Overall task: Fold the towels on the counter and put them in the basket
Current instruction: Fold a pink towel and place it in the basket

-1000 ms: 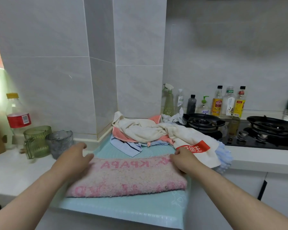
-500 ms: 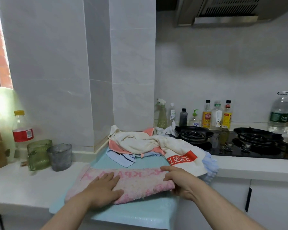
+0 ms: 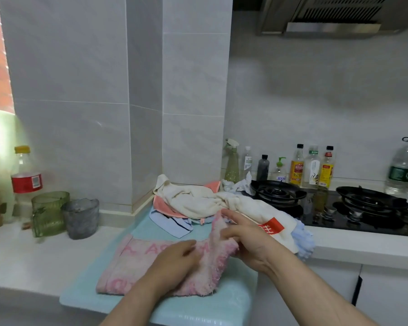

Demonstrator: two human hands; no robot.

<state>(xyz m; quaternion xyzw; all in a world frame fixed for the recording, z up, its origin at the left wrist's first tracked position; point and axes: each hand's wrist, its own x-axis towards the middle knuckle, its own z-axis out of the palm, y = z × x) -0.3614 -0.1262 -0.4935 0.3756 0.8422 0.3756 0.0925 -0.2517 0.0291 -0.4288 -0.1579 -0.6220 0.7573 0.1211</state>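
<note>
Fingers [image 3: 189, 247] of the left hand [image 3: 174, 262] press flat on the pink towel [image 3: 127, 267] by the front edge of the tabletop [image 3: 21, 255]; the right hand [image 3: 247, 238] pinches its raised right end. Carry that end leftward, match corners, then smooth. Unfolded towels [image 3: 193, 201] lie nearer the back edge.

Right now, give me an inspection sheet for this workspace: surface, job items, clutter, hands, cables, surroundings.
Surface: white counter, light blue mat under the work.
Job's things: pink towel on the mat, right end raised; unfolded towel pile behind it; no basket in view.
Clutter: green cup, grey cup and red-label bottle at left; row of bottles along the wall.
Hands: left hand presses the pink towel; right hand pinches its raised end.
Cables: nothing seen.
Surroundings: gas stove, range hood, tiled walls.
</note>
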